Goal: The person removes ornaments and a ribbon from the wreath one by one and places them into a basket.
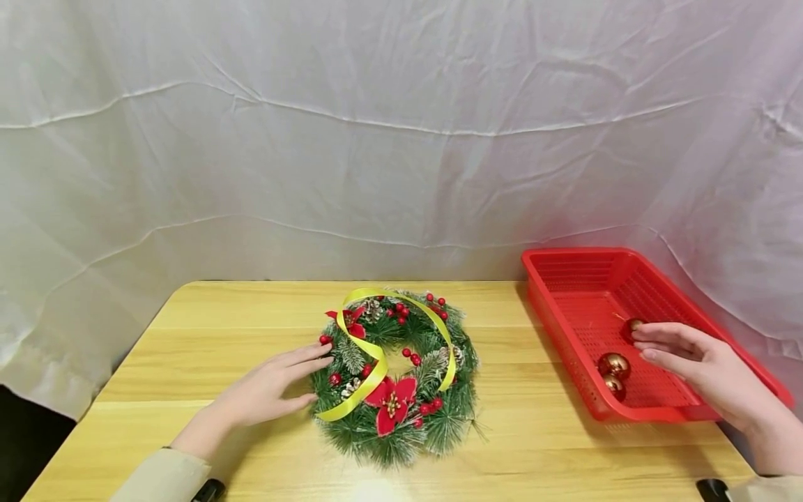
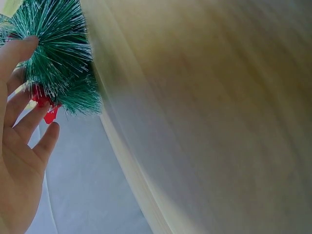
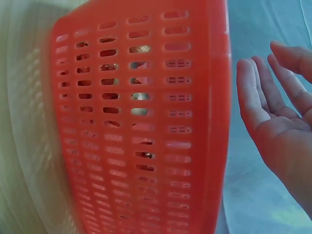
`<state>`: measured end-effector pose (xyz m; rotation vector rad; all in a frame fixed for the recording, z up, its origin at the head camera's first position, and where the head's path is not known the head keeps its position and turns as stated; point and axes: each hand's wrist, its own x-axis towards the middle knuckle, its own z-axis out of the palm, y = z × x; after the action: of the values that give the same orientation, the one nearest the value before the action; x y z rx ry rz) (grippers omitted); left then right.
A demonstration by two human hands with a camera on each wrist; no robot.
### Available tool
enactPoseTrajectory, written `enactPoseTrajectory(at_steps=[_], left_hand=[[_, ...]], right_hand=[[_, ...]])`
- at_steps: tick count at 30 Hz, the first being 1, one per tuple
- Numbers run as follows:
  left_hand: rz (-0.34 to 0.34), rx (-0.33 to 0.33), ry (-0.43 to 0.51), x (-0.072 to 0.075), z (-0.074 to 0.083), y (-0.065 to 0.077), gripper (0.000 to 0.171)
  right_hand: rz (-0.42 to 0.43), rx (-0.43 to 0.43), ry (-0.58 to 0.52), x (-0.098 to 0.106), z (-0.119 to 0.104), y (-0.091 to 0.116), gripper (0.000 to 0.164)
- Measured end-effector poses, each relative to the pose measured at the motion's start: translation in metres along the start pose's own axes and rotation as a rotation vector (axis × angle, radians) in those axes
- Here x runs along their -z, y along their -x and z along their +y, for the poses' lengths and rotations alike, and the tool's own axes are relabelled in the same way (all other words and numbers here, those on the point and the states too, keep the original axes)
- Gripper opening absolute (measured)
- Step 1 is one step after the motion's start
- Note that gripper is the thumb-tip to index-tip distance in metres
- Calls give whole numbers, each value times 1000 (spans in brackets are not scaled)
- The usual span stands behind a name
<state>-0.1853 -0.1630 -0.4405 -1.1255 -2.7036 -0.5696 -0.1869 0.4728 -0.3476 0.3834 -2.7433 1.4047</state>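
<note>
A green wreath (image 1: 452, 418) lies on the table, dressed with red poinsettias (image 1: 392, 404), red berries and pinecones. A yellow ribbon (image 1: 374, 380) curls loosely over it. My left hand (image 1: 276, 387) rests at the wreath's left side, fingers extended, fingertips right at the needles. On the right, my right hand (image 1: 702, 362) hovers over the red basket (image 1: 564, 348) with fingers loosely bent. Its fingertips overlap a shiny bauble (image 1: 630, 330) in the head view; the right wrist view shows nothing in the hand (image 3: 278, 102). Two more copper baubles (image 1: 613, 366) sit nearby in the basket.
The wooden table (image 1: 219, 335) has a rounded back left corner. Pale cloth (image 1: 376, 174) hangs behind and at both sides. The basket stands along the table's right edge, with slotted walls and a raised rim.
</note>
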Motion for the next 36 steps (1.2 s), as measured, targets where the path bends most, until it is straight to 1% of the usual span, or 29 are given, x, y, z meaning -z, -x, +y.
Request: enactPoseTrajectory(at_steps=[6, 9, 12, 14, 19, 21, 24, 26, 30, 34, 36], left_hand=[[-8, 4, 6, 1, 1, 0, 61], [-8, 3, 1, 1, 1, 0, 61], [-7, 1, -1, 1, 1, 0, 61], [-7, 1, -1, 1, 1, 0, 61], [-14, 6, -4, 1, 0, 0, 61], [-15, 8, -2, 1, 1, 0, 61], [-16, 10, -3, 1, 1, 0, 61], [-15, 10, -3, 2, 1, 0, 61], [-15, 7, -7, 2, 1, 0, 61], [-19, 5, -6, 1, 2, 0, 61], [-22, 6, -6, 0, 2, 0, 61]], right_hand=[[-23, 10, 17, -7, -14, -5, 40], [-18, 12, 15, -16, -26, -9, 38], [-58, 57, -5, -26, -38, -16, 38], [-68, 72, -36, -35, -48, -21, 38], [-66, 113, -66, -62, -72, -35, 37], [-75, 146, -91, -75, -80, -42, 37], [-100, 200, -140, -93, -91, -54, 37], [-125, 219, -177, -106, -98, -64, 36], [-174, 243, -207, -129, -112, -84, 36], [-193, 244, -216, -154, -121, -102, 34], [-199, 230, -223, -165, -124, -110, 34]])
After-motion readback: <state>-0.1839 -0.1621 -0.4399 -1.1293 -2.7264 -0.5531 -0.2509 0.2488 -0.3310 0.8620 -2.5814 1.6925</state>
